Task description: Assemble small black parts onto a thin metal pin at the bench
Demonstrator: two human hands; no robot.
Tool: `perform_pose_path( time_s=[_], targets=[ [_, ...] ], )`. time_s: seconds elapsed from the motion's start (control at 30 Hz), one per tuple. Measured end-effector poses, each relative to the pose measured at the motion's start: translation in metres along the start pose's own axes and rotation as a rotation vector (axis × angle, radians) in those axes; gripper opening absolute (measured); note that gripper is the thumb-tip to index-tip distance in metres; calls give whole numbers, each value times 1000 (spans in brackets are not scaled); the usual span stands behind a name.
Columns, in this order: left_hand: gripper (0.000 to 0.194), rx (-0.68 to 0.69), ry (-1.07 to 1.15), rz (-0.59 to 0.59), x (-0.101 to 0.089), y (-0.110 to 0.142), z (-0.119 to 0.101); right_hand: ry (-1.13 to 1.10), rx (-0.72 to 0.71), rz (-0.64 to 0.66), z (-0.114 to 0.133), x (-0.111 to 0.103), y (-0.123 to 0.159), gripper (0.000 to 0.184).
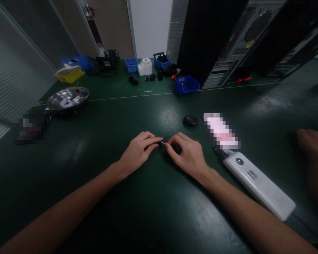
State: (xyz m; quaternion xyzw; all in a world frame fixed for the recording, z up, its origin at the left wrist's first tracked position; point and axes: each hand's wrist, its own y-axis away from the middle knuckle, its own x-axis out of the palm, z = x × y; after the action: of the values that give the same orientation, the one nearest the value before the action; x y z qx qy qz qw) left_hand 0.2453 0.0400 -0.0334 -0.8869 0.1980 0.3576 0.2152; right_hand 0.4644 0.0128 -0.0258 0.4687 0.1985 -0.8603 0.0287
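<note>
Near the middle of the green table, my two hands meet fingertip to fingertip. My left hand is closed, thumb and fingers pinching a small black part mostly covered by the fingertips. In my right hand sits a short tool, a screwdriver by its look, with a black handle and a thin metal shaft reaching toward that part. Whether the tip touches the part, I cannot tell. Just beyond the right hand lies a black rounded object, shaped like a computer mouse.
At right lie a long white device and a blurred-out phone-like item. Another person's hand rests at the right edge. A metal bowl with white pieces stands at left. Along the back are a blue bin and a yellow basket.
</note>
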Motion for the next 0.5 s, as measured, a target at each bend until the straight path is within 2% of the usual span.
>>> perform_pose_path(
  time_s=[0.33,0.5],
  targets=[
    [46,19,-187,155,4,-4,-3,155,83,4,-6,1,-3,20],
    [48,7,-118,124,3,-4,-4,224,131,25,-6,-2,-2,18]
  ],
)
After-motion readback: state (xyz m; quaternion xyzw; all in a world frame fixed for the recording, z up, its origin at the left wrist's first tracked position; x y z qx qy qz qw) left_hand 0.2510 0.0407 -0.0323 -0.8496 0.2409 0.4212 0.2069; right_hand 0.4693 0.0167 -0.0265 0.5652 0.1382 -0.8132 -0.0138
